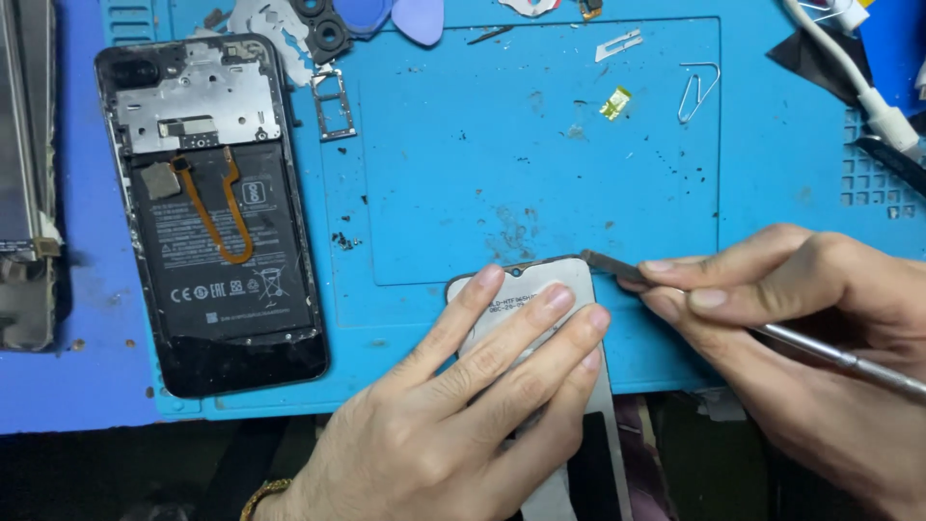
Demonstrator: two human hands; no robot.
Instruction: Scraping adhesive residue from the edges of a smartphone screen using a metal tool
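Head view: left hand [463,405], fingers spread flat, pressing on pale grey phone panel [540,318] lying at near edge of blue work mat [540,145]. Right hand [801,318], pinched closed on thin metal tool [772,338], tip touching panel's upper right corner. Opened phone [217,212] well left on mat: black battery with rows of white printed marks, orange flex cable, silver shield plate above. SIM tray [334,102] just beside phone. Paper clip [696,89] and small yellow-green chip [614,102] near far right. White cable [868,87] at right edge.
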